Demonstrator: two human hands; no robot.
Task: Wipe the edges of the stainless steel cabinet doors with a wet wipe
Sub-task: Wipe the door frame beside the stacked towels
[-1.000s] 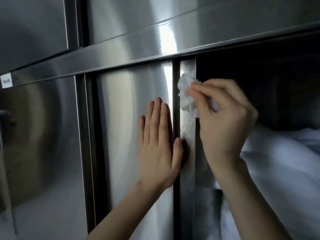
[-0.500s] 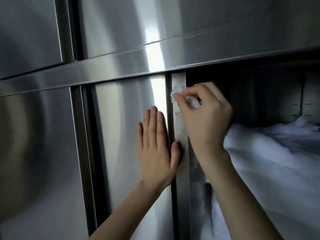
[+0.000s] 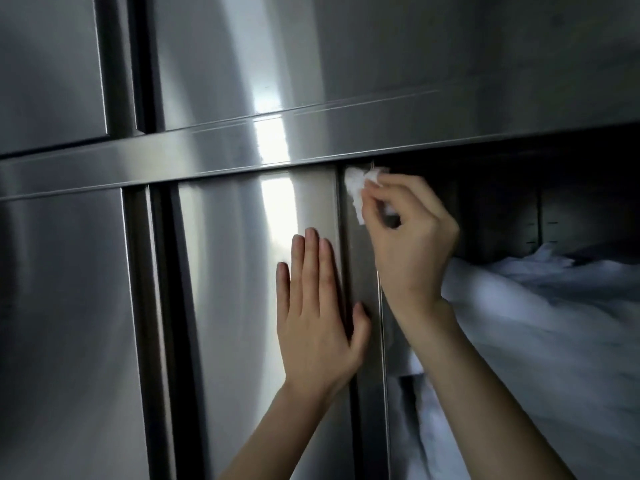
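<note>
A stainless steel sliding cabinet door [image 3: 242, 271] fills the middle of the view. Its narrow right edge strip [image 3: 362, 271] runs top to bottom beside the open compartment. My left hand [image 3: 318, 306] lies flat on the door face, fingers straight and pointing up, thumb on the edge strip. My right hand [image 3: 412, 237] pinches a crumpled white wet wipe [image 3: 356, 188] and holds it against the very top of the edge strip, just under the horizontal steel rail [image 3: 207, 157].
To the right the cabinet stands open, dark inside, with white fabric [image 3: 536, 323] piled in it. Another steel door [image 3: 62, 323] is at the left, and upper cabinet doors [image 3: 311, 57] sit above the rail.
My right hand has slid the wipe up the door's edge strip to its top under the rail. My left hand has stayed flat on the door. The camera has tilted upward.
</note>
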